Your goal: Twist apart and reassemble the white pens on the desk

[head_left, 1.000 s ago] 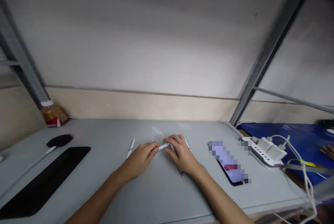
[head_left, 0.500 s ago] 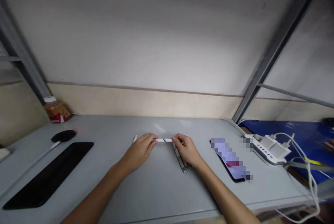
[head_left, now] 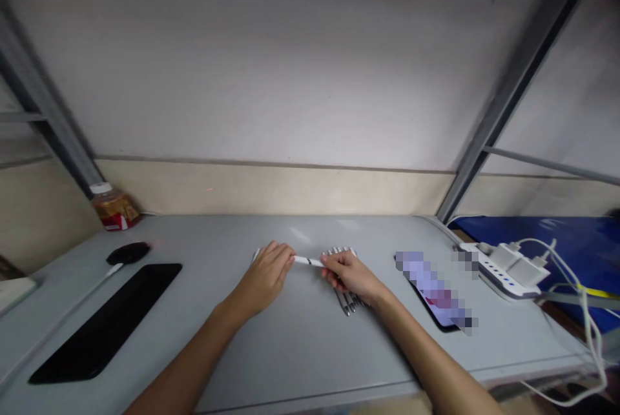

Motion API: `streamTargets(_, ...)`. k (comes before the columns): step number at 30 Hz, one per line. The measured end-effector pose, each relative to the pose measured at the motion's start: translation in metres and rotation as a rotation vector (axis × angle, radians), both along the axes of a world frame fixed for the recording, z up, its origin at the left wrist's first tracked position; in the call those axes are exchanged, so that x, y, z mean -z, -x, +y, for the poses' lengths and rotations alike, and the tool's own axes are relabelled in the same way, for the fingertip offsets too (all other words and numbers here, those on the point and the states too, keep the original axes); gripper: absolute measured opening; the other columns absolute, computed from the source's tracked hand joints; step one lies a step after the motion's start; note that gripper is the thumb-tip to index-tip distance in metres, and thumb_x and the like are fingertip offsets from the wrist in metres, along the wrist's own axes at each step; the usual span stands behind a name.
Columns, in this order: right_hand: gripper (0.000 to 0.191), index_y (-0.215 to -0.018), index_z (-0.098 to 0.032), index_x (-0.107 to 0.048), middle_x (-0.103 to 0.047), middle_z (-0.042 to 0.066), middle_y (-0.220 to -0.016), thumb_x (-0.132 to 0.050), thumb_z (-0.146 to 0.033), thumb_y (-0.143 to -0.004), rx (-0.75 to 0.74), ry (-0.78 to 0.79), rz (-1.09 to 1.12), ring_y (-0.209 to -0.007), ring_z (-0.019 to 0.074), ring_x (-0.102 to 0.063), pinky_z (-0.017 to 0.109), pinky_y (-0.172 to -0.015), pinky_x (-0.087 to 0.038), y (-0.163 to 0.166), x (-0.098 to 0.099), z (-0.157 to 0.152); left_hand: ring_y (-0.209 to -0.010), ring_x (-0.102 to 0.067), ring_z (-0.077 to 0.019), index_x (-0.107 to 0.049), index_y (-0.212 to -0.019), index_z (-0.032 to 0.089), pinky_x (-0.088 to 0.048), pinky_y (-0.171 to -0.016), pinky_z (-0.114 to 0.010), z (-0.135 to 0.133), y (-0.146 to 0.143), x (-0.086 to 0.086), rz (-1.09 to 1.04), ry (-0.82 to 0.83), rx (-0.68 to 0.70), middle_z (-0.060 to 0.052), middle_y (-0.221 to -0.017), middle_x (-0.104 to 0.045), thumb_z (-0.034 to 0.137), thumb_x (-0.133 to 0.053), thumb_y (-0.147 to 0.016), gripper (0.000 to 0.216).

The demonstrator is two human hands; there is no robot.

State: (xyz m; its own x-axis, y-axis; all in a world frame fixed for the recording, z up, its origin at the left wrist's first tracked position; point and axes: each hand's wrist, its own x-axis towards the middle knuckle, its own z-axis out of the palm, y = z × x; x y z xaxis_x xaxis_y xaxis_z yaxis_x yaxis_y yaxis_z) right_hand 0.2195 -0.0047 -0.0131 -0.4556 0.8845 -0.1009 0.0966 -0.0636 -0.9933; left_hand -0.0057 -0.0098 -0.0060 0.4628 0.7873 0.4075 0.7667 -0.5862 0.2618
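Observation:
A slim white pen with a dark band spans the gap between my two hands, above the grey desk. My left hand is closed round its left end. Thumb and fingers of my right hand pinch the other end. Beneath and behind the right hand lies a row of several pens, white at the far ends with grey metallic tips toward me; the hand hides their middles. Something white peeks out behind my left hand, mostly hidden.
On the left lie a black slab-like device, a black round charger with a white cable and a red-labelled jar. To the right are a phone with a lit screen and a white power strip with plugs and cables.
The pen has tilted, its right end now a little lower. My right hand has shifted slightly right, and the far ends of the pen row now show. The view has moved slightly.

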Motion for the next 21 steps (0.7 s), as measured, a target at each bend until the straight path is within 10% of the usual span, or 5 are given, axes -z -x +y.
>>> streamTargets(6,0.044,-0.070,-0.015,-0.058,-0.042,-0.005,-0.052,-0.052,-0.056,-0.085,-0.044,-0.042,-0.016,-0.042,0.0059,-0.032,0.020,-0.040,-0.020,-0.003,0.002,0.002,-0.081,-0.047,-0.0198,-0.049,-0.078,0.021,-0.031,-0.074,-0.035,0.000,-0.001,-0.001,0.105,-0.025,-0.039,-0.003,-0.080,-0.060,0.020,-0.030,-0.096,0.026)
streamTargets(21,0.029,-0.080,-0.017,-0.060,-0.059,0.003,-0.071,-0.043,-0.034,-0.097,0.069,-0.978,-0.503,-0.065,0.0140,-0.050,0.026,-0.063,-0.035,-0.001,0.001,-0.008,-0.072,-0.047,-0.0167,-0.047,-0.074,0.019,-0.034,-0.073,-0.032,0.004,0.009,0.010,-0.015,0.058,-0.002,-0.001,-0.071,-0.051,0.019,-0.030,-0.094,0.027)
